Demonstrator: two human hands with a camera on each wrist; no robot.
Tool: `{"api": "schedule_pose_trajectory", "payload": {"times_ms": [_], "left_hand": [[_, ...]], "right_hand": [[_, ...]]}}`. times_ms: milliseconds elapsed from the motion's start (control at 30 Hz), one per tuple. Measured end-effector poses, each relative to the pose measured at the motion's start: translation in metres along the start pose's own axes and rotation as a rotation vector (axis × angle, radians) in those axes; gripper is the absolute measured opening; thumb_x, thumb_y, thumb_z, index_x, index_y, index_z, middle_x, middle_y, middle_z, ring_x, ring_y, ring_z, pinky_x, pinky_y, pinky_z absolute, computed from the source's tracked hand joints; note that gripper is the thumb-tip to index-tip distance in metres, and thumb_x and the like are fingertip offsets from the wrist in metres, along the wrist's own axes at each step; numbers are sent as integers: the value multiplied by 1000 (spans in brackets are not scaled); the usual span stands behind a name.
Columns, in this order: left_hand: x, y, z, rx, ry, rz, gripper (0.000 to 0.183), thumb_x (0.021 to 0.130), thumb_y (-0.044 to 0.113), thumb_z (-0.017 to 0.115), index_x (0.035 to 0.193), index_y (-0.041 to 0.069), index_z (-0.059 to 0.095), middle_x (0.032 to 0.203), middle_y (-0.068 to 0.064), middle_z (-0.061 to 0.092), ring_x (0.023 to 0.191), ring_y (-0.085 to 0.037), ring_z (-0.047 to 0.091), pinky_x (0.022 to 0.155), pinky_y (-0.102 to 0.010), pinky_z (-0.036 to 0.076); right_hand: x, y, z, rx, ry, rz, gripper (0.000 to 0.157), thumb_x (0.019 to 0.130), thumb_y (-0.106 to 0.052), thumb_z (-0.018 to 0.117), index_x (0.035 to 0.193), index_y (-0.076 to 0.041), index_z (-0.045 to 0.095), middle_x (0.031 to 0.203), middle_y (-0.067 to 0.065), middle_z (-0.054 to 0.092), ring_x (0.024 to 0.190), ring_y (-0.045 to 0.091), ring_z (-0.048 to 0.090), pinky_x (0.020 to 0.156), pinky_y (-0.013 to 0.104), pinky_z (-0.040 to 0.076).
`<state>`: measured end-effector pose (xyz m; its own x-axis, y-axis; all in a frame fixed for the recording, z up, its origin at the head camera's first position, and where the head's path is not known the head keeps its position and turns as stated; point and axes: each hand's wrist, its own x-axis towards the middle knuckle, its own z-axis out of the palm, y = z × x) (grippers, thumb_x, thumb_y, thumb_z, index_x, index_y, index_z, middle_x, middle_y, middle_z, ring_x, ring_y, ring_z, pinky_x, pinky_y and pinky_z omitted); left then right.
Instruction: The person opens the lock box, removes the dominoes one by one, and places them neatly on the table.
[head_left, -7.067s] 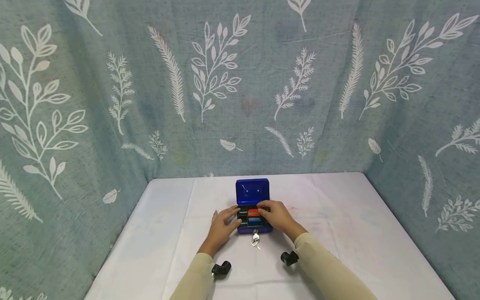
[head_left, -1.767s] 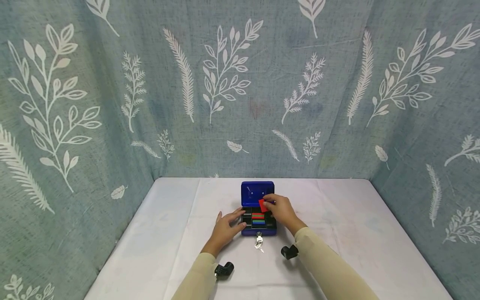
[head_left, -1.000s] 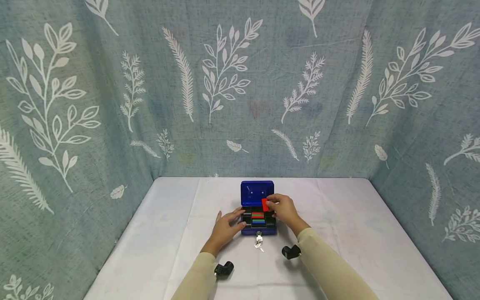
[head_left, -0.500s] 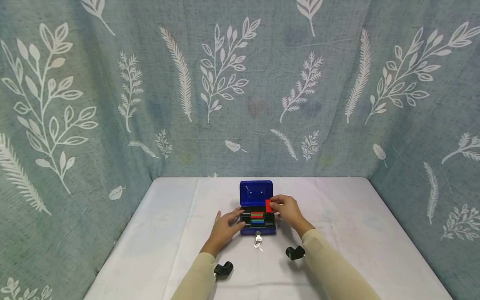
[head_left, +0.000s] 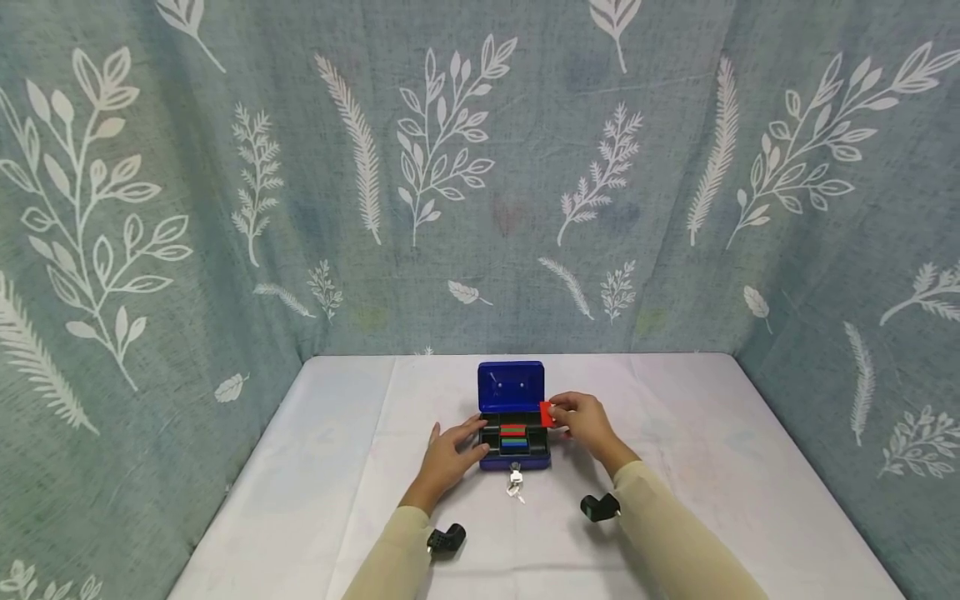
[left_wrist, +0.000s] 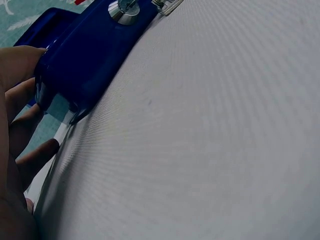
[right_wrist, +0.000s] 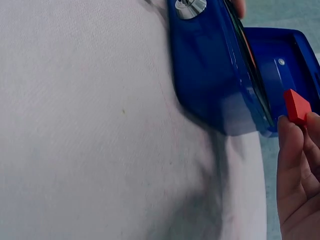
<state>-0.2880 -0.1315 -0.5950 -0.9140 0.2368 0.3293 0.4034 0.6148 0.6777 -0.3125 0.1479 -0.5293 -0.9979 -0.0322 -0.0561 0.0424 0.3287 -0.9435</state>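
We count one open box (head_left: 512, 385), one red block (head_left: 546, 414) pinched in right hand (head_left: 590, 425) near box's right edge; left hand (head_left: 444, 462), fingers apart, touches its left side. Keys (head_left: 515, 480) too small to count.

My block (right_wrist: 298, 106) was plain red, my box (right_wrist: 205, 65) deep blue with a black tray (head_left: 537, 438), and the pieces (head_left: 513, 433) in it were red, green and blue. I had silver keys (head_left: 515, 478), pale beige sleeves (head_left: 678, 533), a white desk (head_left: 300, 500), and a grey-green curtain (head_left: 300, 196) printed with white sprigs (head_left: 258, 171).
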Motion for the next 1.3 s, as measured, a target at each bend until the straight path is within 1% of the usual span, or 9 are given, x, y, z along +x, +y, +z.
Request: {"api": "schedule_pose_trajectory", "payload": {"times_ms": [167,233,400,667,800,933,1167,1300], "left_hand": [[1,-1,1,6,7,9,49,87,45,67,131,24,64,138,10,54,128,-22,50,116,-58,3],[1,-2,1,4,11,6,48,86,44,67,130,23,64,138,9,55,127,-22,51,116,-58,3],[1,-1,0,6,12,1,48,86,42,68,129,22,65,138,7,55,127,-23,51,115,-59,3],[1,1,1,-6,5,-1,47,86,42,68,129,23,65,138,9,55,127,-21,51,116,-58,2],[-2,1,1,-17,1,-2,47,86,40,69,129,21,65,138,6,55,127,-22,51,116,-58,2],[-3,1,1,-14,0,0,47,86,39,69,130,21,65,138,5,55,127,-22,51,116,-58,2],[-3,0,0,-5,5,-4,48,87,41,68,130,21,64,139,5,55,127,-23,51,116,-58,2],[-2,0,-1,-3,-5,-7,48,87,42,68,131,21,64,139,6,54,128,-22,50,116,-57,2]], "right_hand": [[1,3,-5,6,18,-4,22,91,-6,66,112,0,68,90,7,69,76,20,67,60,35,59],[1,5,-6,5,22,-15,22,91,-5,66,112,1,68,89,7,68,75,19,67,60,35,58],[-1,9,-9,15,30,-8,21,90,-3,66,110,2,68,87,8,68,73,19,65,60,35,58],[-2,18,-11,47,58,-8,21,90,-2,65,110,4,68,87,9,69,72,19,64,63,38,59],[-2,25,-11,57,75,3,21,90,-2,65,110,5,68,88,10,69,71,19,63,63,37,59],[-3,28,-12,72,88,27,22,90,-3,65,111,5,67,90,10,68,70,19,63,61,34,59],[-6,29,-14,70,87,57,21,91,-4,65,111,3,67,91,11,67,71,19,63,61,33,59],[-8,32,-15,76,90,72,21,91,-3,65,110,4,67,89,12,67,69,20,63,60,34,59]]}}
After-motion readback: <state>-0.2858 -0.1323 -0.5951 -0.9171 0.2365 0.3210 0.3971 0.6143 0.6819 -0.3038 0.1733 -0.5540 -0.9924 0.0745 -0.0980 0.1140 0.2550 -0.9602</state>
